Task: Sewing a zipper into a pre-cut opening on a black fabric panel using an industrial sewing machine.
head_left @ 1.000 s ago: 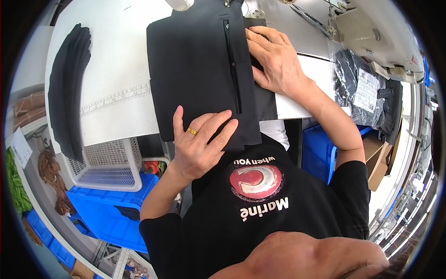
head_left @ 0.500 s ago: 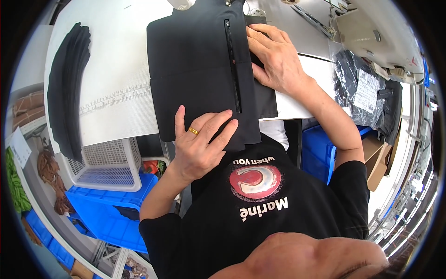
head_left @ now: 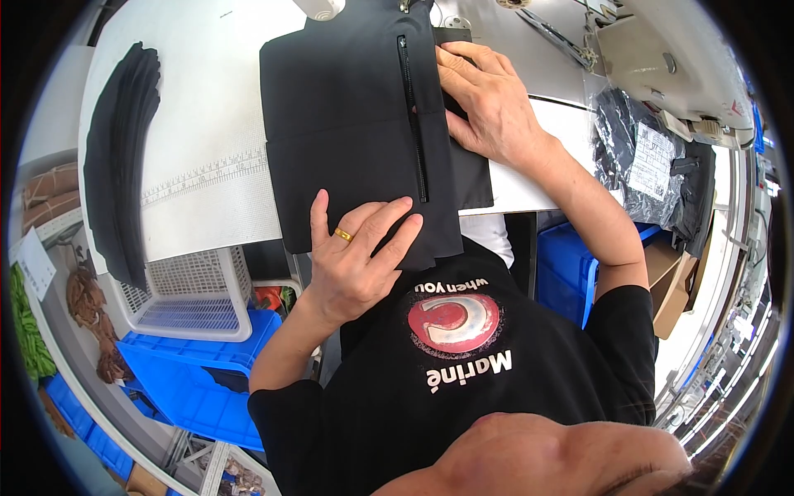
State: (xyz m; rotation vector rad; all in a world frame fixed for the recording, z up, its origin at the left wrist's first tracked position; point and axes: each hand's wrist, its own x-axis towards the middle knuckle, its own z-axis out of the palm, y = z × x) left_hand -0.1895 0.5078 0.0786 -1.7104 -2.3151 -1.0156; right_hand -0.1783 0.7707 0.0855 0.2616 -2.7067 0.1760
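Note:
A black fabric panel [head_left: 339, 157] with a long black zipper [head_left: 415, 124] set in it lies across the white table and hangs over its near edge. My left hand [head_left: 356, 252], a gold ring on one finger, rests on the panel's near end with its fingers spread. Along the panel's right edge my right hand [head_left: 496, 107] lies with fingers stretched out, the fingertips touching the cloth. Beneath that edge another black cloth piece [head_left: 473, 178] shows. At the far end, the panel passes beside a white machine part [head_left: 322, 8].
A stack of black cloth strips [head_left: 124, 157] lies at the table's left. Scissors [head_left: 558, 37] are at the far right, near a sewing machine body [head_left: 662, 58]. A clear plastic-wrapped packet [head_left: 633, 157] sits right. Below left stand a white basket [head_left: 236, 289] and a blue crate [head_left: 182, 388].
The black panel and my right hand have shifted very slightly to the left. My left hand stays almost in place.

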